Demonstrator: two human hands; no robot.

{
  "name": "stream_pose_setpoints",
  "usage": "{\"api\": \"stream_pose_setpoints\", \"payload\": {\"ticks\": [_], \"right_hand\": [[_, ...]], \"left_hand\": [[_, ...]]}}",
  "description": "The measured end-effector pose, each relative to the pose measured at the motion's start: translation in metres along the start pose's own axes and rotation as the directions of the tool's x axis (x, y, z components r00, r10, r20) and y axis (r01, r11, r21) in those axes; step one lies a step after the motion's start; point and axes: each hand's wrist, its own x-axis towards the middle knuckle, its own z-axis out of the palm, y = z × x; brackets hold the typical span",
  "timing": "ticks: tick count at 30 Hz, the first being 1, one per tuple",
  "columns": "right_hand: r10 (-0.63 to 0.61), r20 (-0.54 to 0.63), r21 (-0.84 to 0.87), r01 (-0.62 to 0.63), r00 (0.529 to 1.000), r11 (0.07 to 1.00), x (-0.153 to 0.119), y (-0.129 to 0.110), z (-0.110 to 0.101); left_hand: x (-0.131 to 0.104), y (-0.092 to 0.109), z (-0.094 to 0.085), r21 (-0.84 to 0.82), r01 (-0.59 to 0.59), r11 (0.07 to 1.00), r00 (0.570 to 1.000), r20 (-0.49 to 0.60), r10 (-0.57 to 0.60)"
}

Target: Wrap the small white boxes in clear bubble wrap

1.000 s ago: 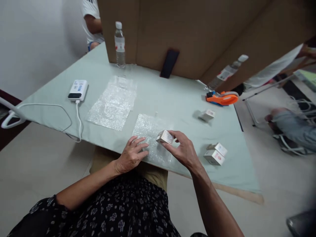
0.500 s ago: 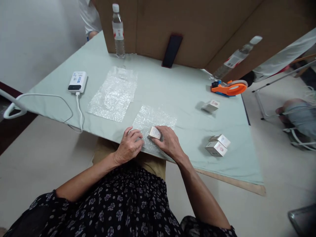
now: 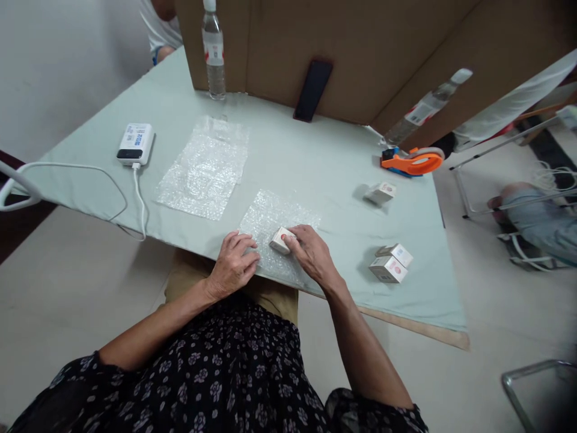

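Note:
A small white box (image 3: 279, 240) with a red mark lies on a bubble wrap sheet (image 3: 260, 210) near the table's front edge. My right hand (image 3: 311, 252) grips this box from the right, thumb across its near side and fingers behind. At the sheet's left edge rests my left hand (image 3: 235, 263), palm down, its fingers loosely bent and the thumb apart from them; it appears to hold nothing. More bubble wrap (image 3: 205, 165) lies flat to the left. Two similar boxes (image 3: 391, 263) stand side by side on the right, with a single box (image 3: 381, 193) behind them.
An orange tape dispenser (image 3: 412, 161) sits at the right edge. A cardboard screen (image 3: 360, 54) rises at the back, with a phone (image 3: 312, 90) leaning on it. Water bottles (image 3: 214, 57) (image 3: 426, 109) flank it. A cabled power bank (image 3: 136, 143) lies left. Another person's sleeve (image 3: 164, 33) shows behind.
The small box has turned in my right hand, so the face with the red mark now shows, and my thumb has moved up on it. My left hand stays at the sheet's edge.

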Motion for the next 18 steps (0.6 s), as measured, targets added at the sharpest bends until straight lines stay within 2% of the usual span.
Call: {"api": "stream_pose_setpoints", "payload": {"ticks": [3, 8, 18], "right_hand": [[-0.065, -0.078, -0.043, 0.062, 0.995, 0.997, -0.006, 0.004, 0.004], [-0.144, -0.109, -0.078, 0.136, 0.984, 0.988, -0.007, 0.008, 0.013], [-0.153, -0.091, -0.046, 0.15, 0.984, 0.988, -0.006, 0.009, 0.018]], "left_hand": [[0.002, 0.001, -0.001, -0.011, -0.004, 1.0, 1.0, -0.005, 0.004], [0.004, 0.004, -0.002, -0.034, 0.003, 0.999, 1.0, -0.001, -0.003], [0.011, 0.005, -0.002, -0.056, -0.001, 0.998, 1.0, 0.001, 0.001]]}}
